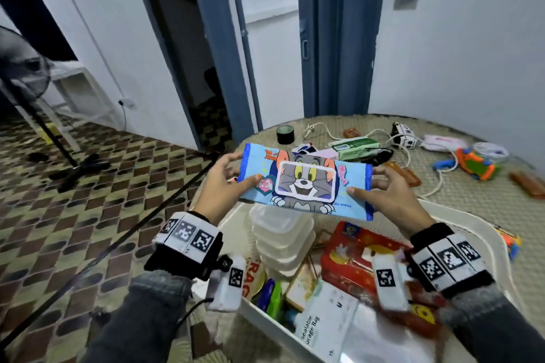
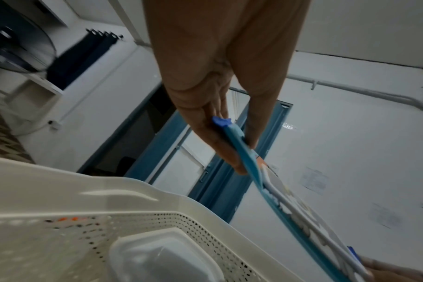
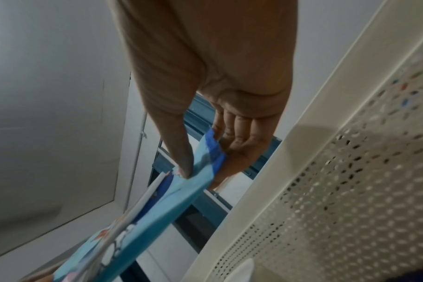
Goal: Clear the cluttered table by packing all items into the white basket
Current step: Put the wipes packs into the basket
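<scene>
both hands on the wipes pack (image 1: 305, 181) here, left hand (image 1: 219, 183) pinching its left end with thumb on top and fingers beneath, right hand (image 1: 390, 194) pinching the right end the same way, the pack held flat in the air above the far end of the white basket (image 1: 472, 224). down in the basket sit stacked clear tubs (image 1: 281, 240), a red box (image 1: 358, 256) and a storage bag (image 1: 327, 318). on the table (image 1: 460, 191) beyond lie a green pack (image 1: 354, 147), a tape roll (image 1: 285, 133), white cables (image 1: 333, 131) and a toy (image 1: 474, 163).
</scene>
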`<state>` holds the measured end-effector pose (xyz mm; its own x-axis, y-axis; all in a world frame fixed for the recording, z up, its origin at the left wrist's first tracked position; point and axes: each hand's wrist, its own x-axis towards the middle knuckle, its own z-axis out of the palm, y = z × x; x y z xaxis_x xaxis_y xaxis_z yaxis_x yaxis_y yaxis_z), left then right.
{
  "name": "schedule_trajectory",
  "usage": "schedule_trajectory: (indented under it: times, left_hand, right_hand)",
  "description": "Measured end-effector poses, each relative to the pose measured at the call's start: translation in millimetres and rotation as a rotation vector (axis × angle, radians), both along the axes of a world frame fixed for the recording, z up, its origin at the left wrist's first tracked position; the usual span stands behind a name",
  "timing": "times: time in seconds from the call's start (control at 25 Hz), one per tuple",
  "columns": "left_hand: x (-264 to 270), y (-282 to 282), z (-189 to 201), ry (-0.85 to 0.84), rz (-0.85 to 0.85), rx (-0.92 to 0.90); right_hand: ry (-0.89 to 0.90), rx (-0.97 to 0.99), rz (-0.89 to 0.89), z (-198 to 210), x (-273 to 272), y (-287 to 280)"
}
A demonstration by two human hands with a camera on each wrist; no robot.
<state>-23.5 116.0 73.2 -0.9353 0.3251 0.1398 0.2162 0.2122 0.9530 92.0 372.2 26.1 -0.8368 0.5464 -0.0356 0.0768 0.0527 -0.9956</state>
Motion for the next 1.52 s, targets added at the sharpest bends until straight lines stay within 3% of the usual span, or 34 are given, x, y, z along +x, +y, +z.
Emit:
schedule_trajectory:
  times: [0.32, 0.56, 0.84, 1.04, 1.32, 1.52]
  left_hand:
    - [-41.8, 58.6, -26.8, -0.073, -0.247, -0.225]
    - [-30.8, 84.2, -63.2, -0.135, -0.439, -0.351]
    - [-13.7, 87.3, -88.0, -0.144, -0.774, -0.44]
    - [-13.5, 84.5, -97.9, -0.204, -0.927, -0.511]
    - [-11.9, 86.1, -122.8, -0.39, -1.233, -0.832]
    - [-12.8, 94.9, -153.7, -0.31, -1.222, -0.997]
  right_hand:
    - [-0.099, 0.055, -0.238, -11.0, 26.7, 10.4]
    - [-0.238, 0.229, -0.453, -25.8, 63.6, 0.1]
    - [-0.413, 0.209, -0.7, -27.9, 97.8, -19.4]
    - [-0.746, 0.303, -0.551, -36.0, 124.3, -33.2]
    - [-1.079, 0.327, -0.373, -47.6, 122.6, -41.9]
    - [-1.183, 0.309, -0.275, -57.2, 112.0, -44.0]
